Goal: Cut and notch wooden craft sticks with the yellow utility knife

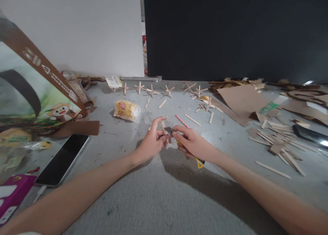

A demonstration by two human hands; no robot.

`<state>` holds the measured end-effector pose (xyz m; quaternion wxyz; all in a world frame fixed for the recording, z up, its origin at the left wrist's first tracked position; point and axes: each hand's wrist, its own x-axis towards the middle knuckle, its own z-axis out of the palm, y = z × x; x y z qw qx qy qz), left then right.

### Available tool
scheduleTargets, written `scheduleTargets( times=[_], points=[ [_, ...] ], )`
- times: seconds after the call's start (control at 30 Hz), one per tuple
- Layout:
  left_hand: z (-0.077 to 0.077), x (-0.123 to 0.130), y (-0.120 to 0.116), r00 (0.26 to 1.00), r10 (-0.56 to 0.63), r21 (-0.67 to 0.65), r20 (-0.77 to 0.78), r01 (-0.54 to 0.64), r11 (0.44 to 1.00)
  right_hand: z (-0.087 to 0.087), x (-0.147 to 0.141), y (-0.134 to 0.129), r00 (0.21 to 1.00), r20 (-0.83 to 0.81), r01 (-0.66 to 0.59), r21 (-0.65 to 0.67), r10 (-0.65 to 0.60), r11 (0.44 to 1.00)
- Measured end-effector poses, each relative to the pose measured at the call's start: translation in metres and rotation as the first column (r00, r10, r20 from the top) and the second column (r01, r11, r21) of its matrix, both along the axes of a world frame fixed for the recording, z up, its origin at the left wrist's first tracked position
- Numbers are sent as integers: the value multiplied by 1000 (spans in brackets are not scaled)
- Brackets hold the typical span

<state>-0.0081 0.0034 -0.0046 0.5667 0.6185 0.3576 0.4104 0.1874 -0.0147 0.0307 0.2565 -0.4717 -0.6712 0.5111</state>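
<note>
My left hand [151, 141], in the middle of the table, pinches a short piece of wooden stick [163, 125] between thumb and fingers. My right hand [189, 141] is wrapped round a yellow-and-black utility knife [200, 162]. The knife's dark front end reaches toward the left fingertips and the stick piece; whether it touches the wood I cannot tell. Just beyond the right hand lies a red-and-white striped stick [181, 120], partly hidden by the fingers. Loose flat sticks [192, 119] lie past both hands.
Several crossed-stick pieces [152, 90] stand along the back. A yellow-labelled packet [126, 111] sits left of centre. A phone [63, 159], a purple power strip [16, 194] and a printed bag [51, 88] are at left. Wooden sticks [273, 170] and brown cardboard [243, 101] lie right.
</note>
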Motion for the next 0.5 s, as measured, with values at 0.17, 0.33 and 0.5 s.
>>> scheduleTargets(
  times=[0.17,0.33,0.5],
  points=[
    [-1,-1,-3,998,-53,39,-42,54,998,-8,-1,3,986,59,115,447,-158,887],
    [-1,-1,-5,989,-111,14,-101,113,994,-16,-2,6,987,36,130,412,-159,902],
    [1,-1,-7,985,-117,-13,-131,116,993,-17,-2,7,987,98,83,392,-131,916]
  ],
)
